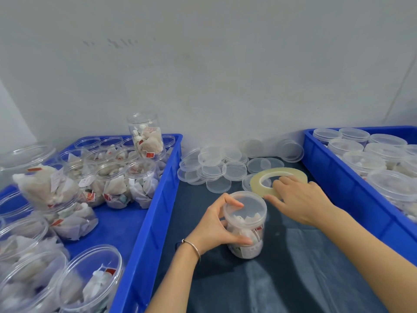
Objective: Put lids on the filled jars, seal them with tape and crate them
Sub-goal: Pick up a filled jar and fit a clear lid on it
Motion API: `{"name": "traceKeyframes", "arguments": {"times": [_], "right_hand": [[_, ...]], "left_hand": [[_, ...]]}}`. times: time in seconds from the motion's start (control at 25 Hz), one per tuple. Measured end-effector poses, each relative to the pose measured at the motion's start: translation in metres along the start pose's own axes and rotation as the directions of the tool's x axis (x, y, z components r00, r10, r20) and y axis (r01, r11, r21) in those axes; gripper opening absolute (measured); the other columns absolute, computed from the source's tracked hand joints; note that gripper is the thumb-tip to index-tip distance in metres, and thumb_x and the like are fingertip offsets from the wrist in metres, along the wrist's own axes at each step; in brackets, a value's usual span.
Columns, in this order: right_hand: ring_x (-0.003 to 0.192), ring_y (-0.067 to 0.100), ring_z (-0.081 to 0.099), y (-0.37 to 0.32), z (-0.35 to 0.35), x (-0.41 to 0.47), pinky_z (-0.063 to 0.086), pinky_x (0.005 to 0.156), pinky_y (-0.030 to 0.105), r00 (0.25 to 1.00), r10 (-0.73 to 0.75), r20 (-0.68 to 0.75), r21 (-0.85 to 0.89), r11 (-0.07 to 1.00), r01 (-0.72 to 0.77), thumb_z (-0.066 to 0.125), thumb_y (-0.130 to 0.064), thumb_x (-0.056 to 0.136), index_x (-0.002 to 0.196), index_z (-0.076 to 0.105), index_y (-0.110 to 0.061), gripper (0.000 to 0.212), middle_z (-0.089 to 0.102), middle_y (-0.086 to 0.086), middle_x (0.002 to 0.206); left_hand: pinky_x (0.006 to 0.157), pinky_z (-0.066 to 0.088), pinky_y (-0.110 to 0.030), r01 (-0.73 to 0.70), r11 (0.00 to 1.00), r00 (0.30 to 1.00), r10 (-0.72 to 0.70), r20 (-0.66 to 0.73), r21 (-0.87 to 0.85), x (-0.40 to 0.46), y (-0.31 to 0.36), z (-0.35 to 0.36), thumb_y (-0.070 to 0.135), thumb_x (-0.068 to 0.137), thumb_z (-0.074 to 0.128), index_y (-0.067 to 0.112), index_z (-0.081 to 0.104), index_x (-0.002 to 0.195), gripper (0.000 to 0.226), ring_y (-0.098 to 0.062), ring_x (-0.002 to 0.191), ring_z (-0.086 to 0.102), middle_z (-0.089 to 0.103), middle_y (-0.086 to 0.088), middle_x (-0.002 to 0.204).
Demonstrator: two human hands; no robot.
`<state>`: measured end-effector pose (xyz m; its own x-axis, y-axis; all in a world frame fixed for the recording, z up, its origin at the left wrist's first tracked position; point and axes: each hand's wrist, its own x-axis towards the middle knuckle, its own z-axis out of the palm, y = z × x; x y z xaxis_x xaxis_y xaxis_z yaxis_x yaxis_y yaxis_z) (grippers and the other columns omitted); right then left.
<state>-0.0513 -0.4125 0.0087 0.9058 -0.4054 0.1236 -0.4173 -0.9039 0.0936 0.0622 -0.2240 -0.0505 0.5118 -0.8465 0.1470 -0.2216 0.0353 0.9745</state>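
A clear plastic jar filled with white tea bags stands on the dark cloth, and a clear lid sits on top of it. My left hand grips the jar from the left side, thumb low and fingers at the lid's rim. Just behind the jar lies a large roll of clear tape. My right hand rests on the roll, fingers across its top and thumb at its near edge.
A blue crate on the left holds several filled jars without lids. Another blue crate on the right holds several lidded jars. Several loose clear lids lie on the cloth near the white wall.
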Motion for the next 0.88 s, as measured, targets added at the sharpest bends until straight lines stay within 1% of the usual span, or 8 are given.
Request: {"name": "traceKeyframes", "arguments": {"times": [0.12, 0.2, 0.28, 0.4, 0.52, 0.6, 0.76, 0.88], "right_hand": [[0.096, 0.013, 0.038, -0.009, 0.0, 0.002, 0.035, 0.073, 0.034, 0.999, -0.039, 0.012, -0.003, 0.999, 0.039, 0.023, -0.054, 0.098, 0.089, 0.037, -0.021, 0.037, 0.032, -0.01, 0.093], [0.091, 0.013, 0.035, -0.012, 0.0, 0.001, 0.035, 0.072, 0.033, 0.999, -0.05, 0.002, 0.004, 0.999, 0.05, 0.025, -0.051, 0.098, 0.089, 0.038, -0.019, 0.036, 0.034, -0.009, 0.091], [0.086, 0.014, 0.034, -0.01, 0.0, -0.003, 0.036, 0.071, 0.033, 0.999, -0.054, 0.0, 0.044, 0.998, 0.054, 0.028, -0.044, 0.096, 0.087, 0.04, -0.017, 0.031, 0.038, -0.005, 0.089], [0.088, 0.014, 0.039, 0.003, -0.004, -0.006, 0.038, 0.084, 0.039, 0.996, -0.084, 0.025, 0.083, 0.993, 0.081, 0.032, -0.041, 0.094, 0.093, 0.044, -0.019, 0.026, 0.044, -0.004, 0.092], [0.093, 0.009, 0.044, 0.022, -0.012, -0.01, 0.033, 0.096, 0.043, 0.99, -0.115, 0.088, 0.085, 0.991, 0.107, 0.033, -0.055, 0.094, 0.103, 0.05, -0.031, 0.031, 0.051, -0.014, 0.096], [0.089, 0.008, 0.047, 0.027, -0.013, -0.015, 0.033, 0.093, 0.039, 0.989, -0.111, 0.094, 0.118, 0.988, 0.099, 0.033, -0.063, 0.09, 0.101, 0.052, -0.037, 0.034, 0.053, -0.017, 0.093], [0.083, 0.007, 0.049, 0.022, -0.008, -0.033, 0.03, 0.09, 0.035, 0.992, -0.076, 0.105, 0.161, 0.985, 0.058, 0.028, -0.072, 0.084, 0.101, 0.05, -0.042, 0.04, 0.056, -0.014, 0.081], [0.091, 0.008, 0.05, 0.018, -0.01, -0.044, 0.032, 0.088, 0.034, 0.996, -0.047, 0.071, 0.133, 0.99, 0.038, 0.021, -0.075, 0.08, 0.105, 0.052, -0.041, 0.053, 0.054, -0.016, 0.085]], "left_hand": [[0.1, 0.048, -0.036, 0.016, 1.0, 0.997, -0.017, 0.071, 0.004, 0.002, 0.004, -0.004, -0.003, 0.056, 0.087, 0.02, 0.049, 0.114, 0.073, -0.011, 0.12, 0.055, 0.055, 0.004, 0.128], [0.103, 0.045, -0.03, 0.038, 0.998, 0.988, -0.043, 0.147, 0.04, 0.005, 0.004, -0.011, -0.001, 0.059, 0.087, 0.029, 0.033, 0.135, 0.098, -0.006, 0.125, 0.05, 0.052, 0.009, 0.132], [0.102, 0.044, -0.024, 0.037, 0.986, 0.987, -0.062, 0.151, 0.165, 0.009, 0.005, -0.016, 0.008, 0.059, 0.09, 0.035, 0.026, 0.138, 0.105, -0.001, 0.122, 0.05, 0.052, 0.014, 0.129], [0.09, 0.05, -0.02, 0.003, 0.956, 1.0, 0.005, -0.026, 0.295, 0.008, 0.008, -0.014, 0.02, 0.05, 0.094, 0.037, 0.045, 0.118, 0.086, 0.005, 0.103, 0.054, 0.054, 0.015, 0.117], [0.078, 0.051, -0.021, -0.017, 0.967, 0.949, 0.096, -0.301, 0.252, -0.002, 0.001, -0.003, 0.006, 0.055, 0.089, 0.028, 0.054, 0.105, 0.065, -0.001, 0.081, 0.06, 0.062, 0.005, 0.095], [0.085, 0.049, -0.017, -0.039, 0.976, 0.927, 0.114, -0.357, 0.213, -0.01, -0.002, 0.01, 0.004, 0.062, 0.084, 0.027, 0.052, 0.111, 0.063, 0.005, 0.094, 0.058, 0.058, 0.005, 0.107], [0.102, 0.044, -0.031, 0.003, 0.998, 0.938, 0.016, -0.346, 0.057, -0.008, 0.006, 0.049, 0.041, 0.043, 0.093, 0.024, 0.033, 0.133, 0.109, -0.011, 0.121, 0.05, 0.046, 0.005, 0.13], [0.091, 0.039, -0.007, 0.018, 0.998, 0.852, 0.02, -0.524, 0.068, 0.004, 0.011, 0.064, 0.038, 0.043, 0.094, 0.022, 0.039, 0.125, 0.101, 0.008, 0.111, 0.046, 0.048, 0.012, 0.121]]}}
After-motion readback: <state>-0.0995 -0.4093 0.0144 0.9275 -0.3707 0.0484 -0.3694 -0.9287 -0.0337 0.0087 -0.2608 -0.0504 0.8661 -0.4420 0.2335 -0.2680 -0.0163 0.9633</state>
